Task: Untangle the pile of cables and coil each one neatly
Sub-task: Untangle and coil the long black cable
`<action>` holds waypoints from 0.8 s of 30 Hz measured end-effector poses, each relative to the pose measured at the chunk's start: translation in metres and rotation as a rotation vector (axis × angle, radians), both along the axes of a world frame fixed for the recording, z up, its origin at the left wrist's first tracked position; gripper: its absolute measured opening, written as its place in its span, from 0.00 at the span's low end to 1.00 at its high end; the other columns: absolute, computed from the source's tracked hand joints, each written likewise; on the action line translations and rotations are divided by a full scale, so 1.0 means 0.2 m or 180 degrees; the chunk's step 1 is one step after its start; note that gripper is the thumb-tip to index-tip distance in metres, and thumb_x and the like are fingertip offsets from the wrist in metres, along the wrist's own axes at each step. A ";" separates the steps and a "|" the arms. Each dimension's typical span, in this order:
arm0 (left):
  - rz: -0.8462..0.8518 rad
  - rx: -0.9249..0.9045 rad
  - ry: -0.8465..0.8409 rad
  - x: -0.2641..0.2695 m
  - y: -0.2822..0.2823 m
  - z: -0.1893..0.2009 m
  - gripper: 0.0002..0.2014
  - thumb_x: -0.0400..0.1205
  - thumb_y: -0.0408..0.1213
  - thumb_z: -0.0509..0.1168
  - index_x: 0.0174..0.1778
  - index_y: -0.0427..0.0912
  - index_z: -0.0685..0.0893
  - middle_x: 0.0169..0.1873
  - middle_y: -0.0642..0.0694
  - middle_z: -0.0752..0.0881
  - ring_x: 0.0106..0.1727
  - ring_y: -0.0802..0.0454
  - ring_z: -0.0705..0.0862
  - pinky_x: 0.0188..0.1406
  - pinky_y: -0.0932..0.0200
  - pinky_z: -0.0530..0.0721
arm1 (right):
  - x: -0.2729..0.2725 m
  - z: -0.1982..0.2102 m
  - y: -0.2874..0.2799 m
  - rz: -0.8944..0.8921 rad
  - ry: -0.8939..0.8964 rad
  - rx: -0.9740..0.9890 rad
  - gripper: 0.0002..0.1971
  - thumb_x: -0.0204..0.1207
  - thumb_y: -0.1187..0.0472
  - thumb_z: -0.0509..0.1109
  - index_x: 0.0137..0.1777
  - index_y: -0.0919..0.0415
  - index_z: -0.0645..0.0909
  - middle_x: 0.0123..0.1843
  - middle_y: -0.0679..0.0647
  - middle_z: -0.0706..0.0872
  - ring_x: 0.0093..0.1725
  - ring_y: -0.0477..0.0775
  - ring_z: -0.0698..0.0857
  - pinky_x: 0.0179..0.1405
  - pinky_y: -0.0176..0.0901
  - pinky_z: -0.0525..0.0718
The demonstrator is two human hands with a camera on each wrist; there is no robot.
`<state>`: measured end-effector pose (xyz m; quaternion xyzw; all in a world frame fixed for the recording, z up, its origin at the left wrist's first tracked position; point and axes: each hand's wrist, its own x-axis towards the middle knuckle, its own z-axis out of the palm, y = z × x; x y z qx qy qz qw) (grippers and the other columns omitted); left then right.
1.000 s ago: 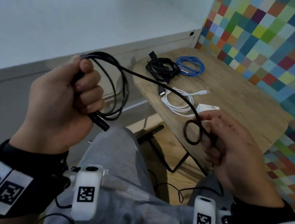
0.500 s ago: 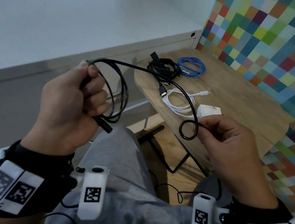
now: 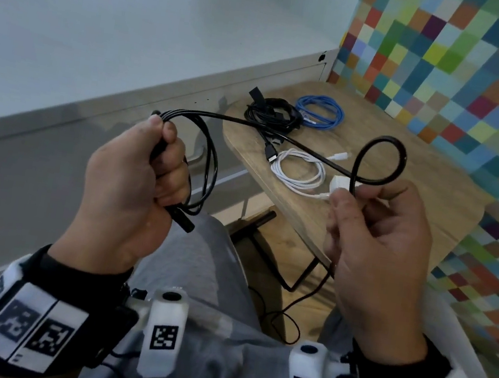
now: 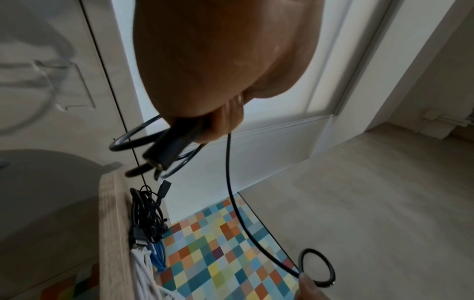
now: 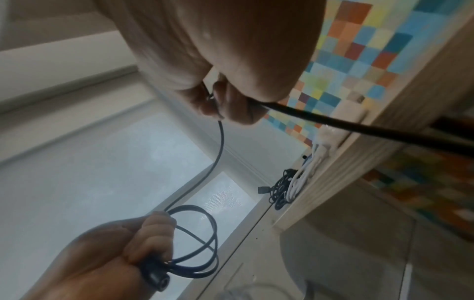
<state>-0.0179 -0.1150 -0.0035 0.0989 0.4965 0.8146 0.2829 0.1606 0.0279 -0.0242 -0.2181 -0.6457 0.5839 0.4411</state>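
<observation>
My left hand (image 3: 134,179) grips a bundle of loops of a black cable (image 3: 210,164), its plug end sticking out below the fist. From the fist the cable runs right to my right hand (image 3: 375,219), which pinches it between thumb and fingers. Above that pinch the cable curls into one upright loop (image 3: 380,160). The left wrist view shows the same black cable (image 4: 231,182) dropping from the fist to the small loop (image 4: 318,268). In the right wrist view the cable (image 5: 220,146) leaves my right fingers and reaches the coil in my left hand (image 5: 107,255).
On the small wooden table (image 3: 395,235) lie a coiled black cable (image 3: 271,113), a coiled blue cable (image 3: 320,110) and a coiled white cable (image 3: 298,171) with a white adapter (image 3: 340,182). A white cabinet runs along the left, a colourful checkered wall on the right.
My right hand has moved up and right, and the small loop it holds has grown and swung upward. The left hand keeps its grip on the coil.
</observation>
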 end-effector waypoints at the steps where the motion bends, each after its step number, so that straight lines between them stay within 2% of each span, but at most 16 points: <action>1: 0.0008 -0.0005 0.0039 0.01 0.00 0.00 0.17 0.92 0.39 0.50 0.37 0.49 0.74 0.25 0.53 0.61 0.20 0.58 0.55 0.16 0.62 0.53 | 0.00 0.00 0.00 -0.0097 0.0128 -0.0019 0.07 0.80 0.62 0.75 0.46 0.54 0.79 0.33 0.68 0.80 0.24 0.58 0.73 0.24 0.44 0.74; 4: -0.0001 0.0012 0.0103 0.01 0.00 0.00 0.17 0.92 0.39 0.51 0.37 0.48 0.74 0.25 0.53 0.61 0.20 0.58 0.56 0.17 0.62 0.52 | 0.00 -0.01 0.00 -0.0284 0.0110 0.0048 0.05 0.75 0.59 0.78 0.43 0.58 0.85 0.34 0.57 0.87 0.26 0.55 0.79 0.27 0.47 0.79; 7: -0.0180 0.0033 0.0202 0.02 0.00 -0.01 0.16 0.92 0.39 0.51 0.38 0.48 0.74 0.24 0.53 0.62 0.19 0.59 0.57 0.17 0.62 0.52 | 0.00 -0.01 -0.02 -0.0228 -0.0067 0.0221 0.07 0.77 0.58 0.75 0.45 0.62 0.89 0.36 0.56 0.90 0.32 0.53 0.85 0.35 0.45 0.85; 9: -0.0282 -0.0013 0.0320 0.05 0.02 -0.02 0.17 0.93 0.38 0.50 0.38 0.46 0.73 0.23 0.53 0.62 0.19 0.59 0.57 0.17 0.62 0.53 | -0.01 0.01 -0.04 -0.0114 -0.0018 0.0210 0.09 0.79 0.58 0.72 0.45 0.64 0.89 0.36 0.55 0.90 0.34 0.51 0.86 0.39 0.42 0.86; 11: -0.0268 -0.0102 0.0358 0.06 0.04 -0.04 0.17 0.93 0.37 0.49 0.38 0.46 0.73 0.23 0.53 0.62 0.19 0.59 0.57 0.15 0.63 0.53 | -0.01 0.02 -0.03 0.0008 0.0100 0.0211 0.10 0.82 0.56 0.69 0.45 0.60 0.88 0.37 0.55 0.89 0.38 0.54 0.86 0.43 0.48 0.87; 14: 0.0048 -0.0142 0.0229 0.00 0.02 -0.05 0.18 0.92 0.36 0.49 0.36 0.47 0.72 0.23 0.52 0.62 0.19 0.58 0.56 0.15 0.63 0.52 | 0.02 0.04 0.03 0.0060 0.0260 0.0181 0.12 0.87 0.53 0.66 0.43 0.48 0.87 0.38 0.51 0.87 0.43 0.60 0.85 0.53 0.62 0.86; 15: 0.0201 -0.0096 0.0177 -0.05 0.00 -0.03 0.17 0.91 0.35 0.50 0.35 0.48 0.72 0.24 0.52 0.61 0.20 0.57 0.55 0.15 0.63 0.53 | 0.03 0.04 0.06 -0.0008 0.0299 0.0063 0.14 0.89 0.55 0.64 0.43 0.48 0.87 0.37 0.50 0.86 0.42 0.60 0.84 0.53 0.62 0.85; 17: 0.0443 0.0032 0.0215 -0.13 -0.05 -0.01 0.16 0.90 0.36 0.53 0.35 0.51 0.71 0.25 0.52 0.59 0.21 0.56 0.52 0.15 0.61 0.53 | 0.05 0.04 0.13 -0.0158 0.0337 -0.0251 0.19 0.92 0.59 0.59 0.41 0.49 0.85 0.34 0.49 0.82 0.38 0.55 0.82 0.49 0.56 0.86; 19: 0.0522 0.0141 0.0342 -0.20 -0.12 0.03 0.16 0.91 0.40 0.53 0.35 0.52 0.71 0.24 0.54 0.57 0.20 0.56 0.52 0.16 0.61 0.54 | 0.08 0.02 0.19 -0.0256 0.0153 -0.0457 0.19 0.93 0.61 0.56 0.43 0.52 0.85 0.33 0.50 0.79 0.33 0.54 0.78 0.43 0.54 0.85; 22: 0.0372 0.0216 0.0483 -0.22 -0.18 0.10 0.16 0.91 0.43 0.51 0.36 0.53 0.71 0.22 0.56 0.57 0.18 0.59 0.53 0.14 0.63 0.56 | 0.09 -0.01 0.23 -0.0239 -0.0251 -0.0669 0.14 0.92 0.62 0.58 0.57 0.55 0.86 0.35 0.53 0.83 0.30 0.55 0.78 0.37 0.55 0.86; 24: 0.0166 0.0114 0.0485 -0.20 -0.19 0.13 0.15 0.90 0.43 0.52 0.35 0.53 0.71 0.22 0.56 0.57 0.18 0.59 0.53 0.14 0.63 0.55 | 0.08 -0.01 0.22 -0.0111 -0.0406 -0.0704 0.12 0.91 0.61 0.60 0.66 0.53 0.83 0.38 0.54 0.86 0.30 0.56 0.80 0.35 0.54 0.87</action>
